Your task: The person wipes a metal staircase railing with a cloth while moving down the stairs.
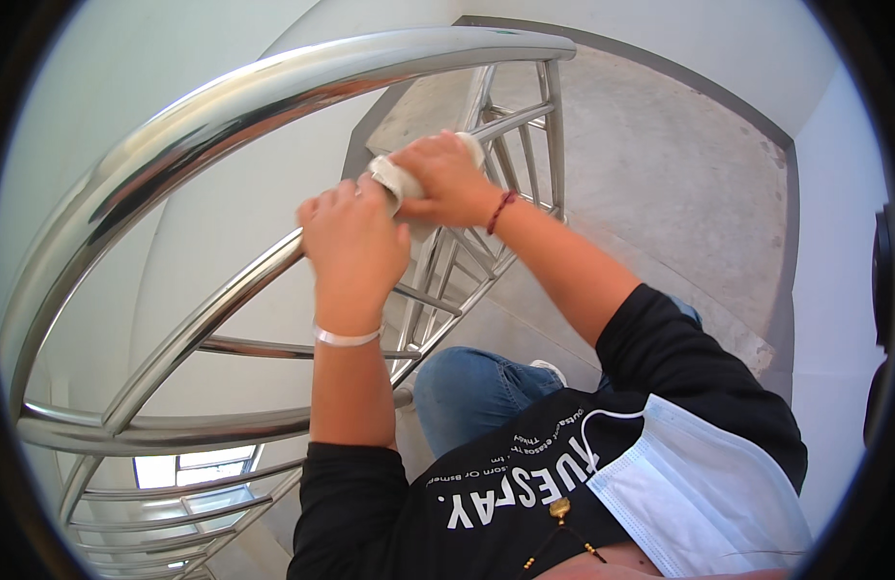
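Observation:
My left hand (354, 243) grips a lower rail (255, 272) of a polished stainless-steel stair railing, its fingers curled over the top of the tube. Just beyond it, my right hand (447, 177) is closed on a pale cloth (396, 177) wrapped around the same rail. One end of the cloth shows beyond the right fingers, and its other end touches or nearly touches the left fingertips. Both hands look slightly blurred. The thick top handrail (273, 83) curves above and to the left of them.
Thinner steel bars (436, 297) run below the rail. A grey concrete landing (657, 145) with a dark skirting lies at the upper right, beside white walls. My bent knee (462, 391) is close to the railing. A window (197, 467) shows through the bars at the lower left.

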### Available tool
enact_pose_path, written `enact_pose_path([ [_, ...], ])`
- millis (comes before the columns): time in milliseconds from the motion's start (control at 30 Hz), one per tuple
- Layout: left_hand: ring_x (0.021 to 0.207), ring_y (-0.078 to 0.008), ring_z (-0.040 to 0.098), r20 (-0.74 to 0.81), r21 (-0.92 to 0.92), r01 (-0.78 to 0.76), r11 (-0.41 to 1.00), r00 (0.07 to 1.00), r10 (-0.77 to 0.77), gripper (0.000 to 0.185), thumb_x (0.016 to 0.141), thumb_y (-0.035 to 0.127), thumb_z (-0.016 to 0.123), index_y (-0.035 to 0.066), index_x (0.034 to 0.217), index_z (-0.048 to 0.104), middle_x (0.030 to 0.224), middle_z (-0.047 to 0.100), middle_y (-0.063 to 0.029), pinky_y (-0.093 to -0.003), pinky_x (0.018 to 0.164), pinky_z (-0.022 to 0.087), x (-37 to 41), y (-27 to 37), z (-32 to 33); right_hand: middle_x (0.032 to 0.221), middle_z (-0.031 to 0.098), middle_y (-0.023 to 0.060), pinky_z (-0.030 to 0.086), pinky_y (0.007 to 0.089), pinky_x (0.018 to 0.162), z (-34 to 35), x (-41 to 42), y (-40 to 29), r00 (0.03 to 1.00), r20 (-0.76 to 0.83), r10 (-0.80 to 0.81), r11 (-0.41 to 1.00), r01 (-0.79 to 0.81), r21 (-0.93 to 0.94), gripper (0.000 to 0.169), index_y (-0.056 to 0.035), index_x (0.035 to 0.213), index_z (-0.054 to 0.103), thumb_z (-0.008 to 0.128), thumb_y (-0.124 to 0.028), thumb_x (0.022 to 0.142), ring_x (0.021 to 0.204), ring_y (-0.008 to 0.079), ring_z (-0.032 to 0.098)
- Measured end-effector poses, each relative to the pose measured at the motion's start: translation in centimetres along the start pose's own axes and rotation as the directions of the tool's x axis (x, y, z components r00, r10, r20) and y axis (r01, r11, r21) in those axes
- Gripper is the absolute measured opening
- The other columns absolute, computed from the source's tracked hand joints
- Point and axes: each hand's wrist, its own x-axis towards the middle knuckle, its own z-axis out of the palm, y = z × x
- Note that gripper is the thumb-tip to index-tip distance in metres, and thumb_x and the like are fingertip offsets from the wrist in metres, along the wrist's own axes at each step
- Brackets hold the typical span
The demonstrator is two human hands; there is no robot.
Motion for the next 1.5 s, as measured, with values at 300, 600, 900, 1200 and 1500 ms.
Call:
enact_pose_path([
  [300, 0.096, -0.0272, 0.059, -0.082, 0.108, -0.081, 0.991, 0.993, 0.090, 0.074, 0.069, 0.039, 0.091, 0.005, 0.128, 0.062, 0.097, 0.063, -0.0085, -0.0421, 0.096, 0.039, 0.5, 2.0, 2.4, 0.125, 0.065, 0.0089, 0.028, 0.0566, 0.116, -0.4, -1.5, 6.5, 0.985, 0.079, 0.151, 0.988, -0.154, 0.030, 0.051, -0.0166, 0.127, 0.067, 0.074, -0.043, 0.084, 0.124, 0.0340, 0.055],
  [600, 0.093, -0.0246, 0.056, -0.165, 0.189, 0.032, 0.981, 0.986, 0.000, 0.059, 0.080, 0.047, 0.081, 0.011, 0.124, 0.065, 0.094, 0.060, -0.0053, -0.0433, 0.098, 0.036, 0.6, 3.1, 3.5, 0.122, 0.063, 0.0059, 0.038, 0.0461, 0.109, -1.9, -5.1, 20.8, 0.974, -0.053, 0.222, 0.970, -0.226, -0.086, 0.055, -0.0221, 0.123, 0.065, 0.081, -0.042, 0.074, 0.123, 0.0306, 0.055],
  [900, 0.079, -0.0198, 0.052, -0.354, 0.279, 0.102, 0.955, 0.935, 0.003, 0.040, 0.082, 0.049, 0.079, 0.016, 0.102, 0.070, 0.078, 0.052, 0.0005, -0.0399, 0.091, 0.037, 1.6, 3.4, 4.6, 0.126, 0.062, 0.0125, 0.042, 0.0450, 0.111, -5.0, -5.3, 31.8, 0.885, 0.171, 0.432, 0.901, -0.433, -0.035, 0.067, -0.0132, 0.124, 0.066, 0.080, -0.051, 0.071, 0.126, 0.0362, 0.054],
  [1200, 0.081, -0.0217, 0.060, -0.165, 0.135, 0.120, 0.984, 0.981, -0.097, 0.035, 0.078, 0.039, 0.084, 0.014, 0.098, 0.071, 0.084, 0.063, -0.0015, -0.0411, 0.089, 0.039, 2.6, 4.1, 3.3, 0.116, 0.069, 0.0117, 0.047, 0.0445, 0.102, -6.3, -0.1, 16.6, 0.848, 0.414, 0.332, 0.941, -0.266, -0.209, 0.058, -0.0156, 0.119, 0.069, 0.091, -0.036, 0.070, 0.116, 0.0332, 0.061],
  [1500, 0.089, -0.0258, 0.061, -0.067, 0.055, -0.010, 0.998, 0.998, 0.013, 0.050, 0.071, 0.035, 0.088, 0.010, 0.105, 0.061, 0.093, 0.064, -0.0059, -0.0415, 0.091, 0.040, 5.8, 7.4, 8.6, 0.130, 0.065, 0.0122, 0.036, 0.0477, 0.111, -4.1, -0.6, 8.0, 0.961, 0.274, 0.034, 0.998, -0.049, 0.046, 0.066, -0.0157, 0.130, 0.065, 0.084, -0.049, 0.077, 0.125, 0.0329, 0.059],
])
